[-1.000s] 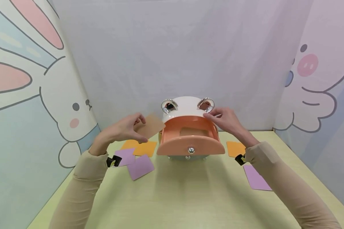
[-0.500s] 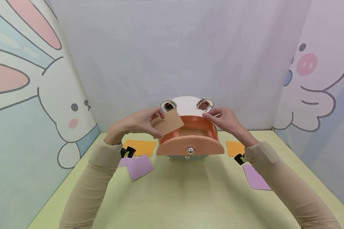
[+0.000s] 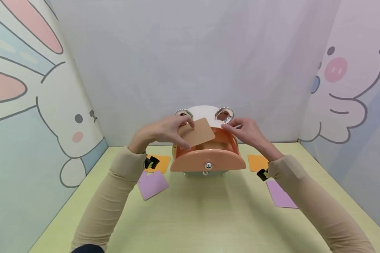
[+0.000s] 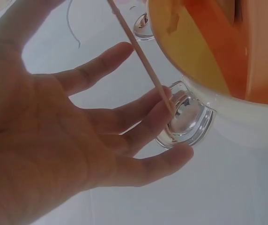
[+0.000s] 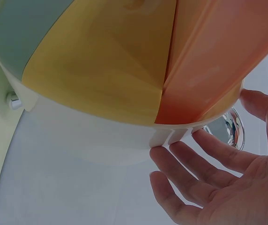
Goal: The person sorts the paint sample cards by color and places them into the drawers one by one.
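Note:
My left hand (image 3: 171,130) holds a tan card (image 3: 201,130) by its edges, tilted above the pulled-out orange drawer (image 3: 208,160). In the left wrist view the card appears edge-on between thumb and fingers. The drawer belongs to a white frog-shaped storage box (image 3: 204,111) with silver-ringed eyes. Another tan piece (image 3: 216,145) lies in the drawer, partly hidden by the held card. My right hand (image 3: 245,131) grips the box's upper right rim. The right wrist view has its thumb at the rim and fingertips against the white outer shell.
Orange cards (image 3: 158,163) and purple cards (image 3: 152,185) lie on the table (image 3: 196,218) left of the box. To the right are another orange card (image 3: 257,163) and a purple card (image 3: 280,196). Printed walls stand on both sides.
My left hand has carried the tan card rightward, from beside the box to over the drawer. The right hand has stayed on the rim.

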Action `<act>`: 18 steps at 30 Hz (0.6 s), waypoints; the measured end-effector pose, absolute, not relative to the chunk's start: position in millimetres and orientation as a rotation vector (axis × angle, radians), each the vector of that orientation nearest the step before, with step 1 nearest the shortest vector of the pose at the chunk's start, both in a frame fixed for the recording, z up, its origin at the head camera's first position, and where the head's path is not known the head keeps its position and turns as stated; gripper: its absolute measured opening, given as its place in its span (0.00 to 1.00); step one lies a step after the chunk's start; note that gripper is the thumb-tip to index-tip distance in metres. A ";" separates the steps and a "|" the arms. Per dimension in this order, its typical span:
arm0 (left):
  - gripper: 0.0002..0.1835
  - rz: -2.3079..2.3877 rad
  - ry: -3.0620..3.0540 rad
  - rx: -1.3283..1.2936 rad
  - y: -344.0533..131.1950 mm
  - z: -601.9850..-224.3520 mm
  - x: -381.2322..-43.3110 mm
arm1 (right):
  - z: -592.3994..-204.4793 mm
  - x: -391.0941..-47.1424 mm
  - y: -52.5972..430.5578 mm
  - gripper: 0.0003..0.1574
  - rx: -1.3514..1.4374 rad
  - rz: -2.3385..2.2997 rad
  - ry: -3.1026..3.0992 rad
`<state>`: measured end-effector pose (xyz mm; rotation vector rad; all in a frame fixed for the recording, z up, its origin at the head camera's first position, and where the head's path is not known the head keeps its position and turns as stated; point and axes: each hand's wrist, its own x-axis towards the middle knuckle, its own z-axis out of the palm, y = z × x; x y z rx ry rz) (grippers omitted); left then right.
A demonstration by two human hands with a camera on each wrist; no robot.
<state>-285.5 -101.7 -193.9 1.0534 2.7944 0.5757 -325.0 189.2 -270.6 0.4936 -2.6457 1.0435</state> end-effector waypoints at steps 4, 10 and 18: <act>0.33 0.570 2.781 1.063 -97.8 -192.2 -285.9 | -269.4 -324.5 188.2 0.28 0.489 1.042 -2.650; 0.34 0.551 2.770 1.077 -93.4 -191.7 -286.5 | -268.3 -324.4 187.6 0.28 0.479 1.047 -2.666; 0.34 0.591 2.765 1.069 -90.7 -192.4 -285.9 | -269.3 -323.7 188.1 0.27 0.485 1.051 -2.661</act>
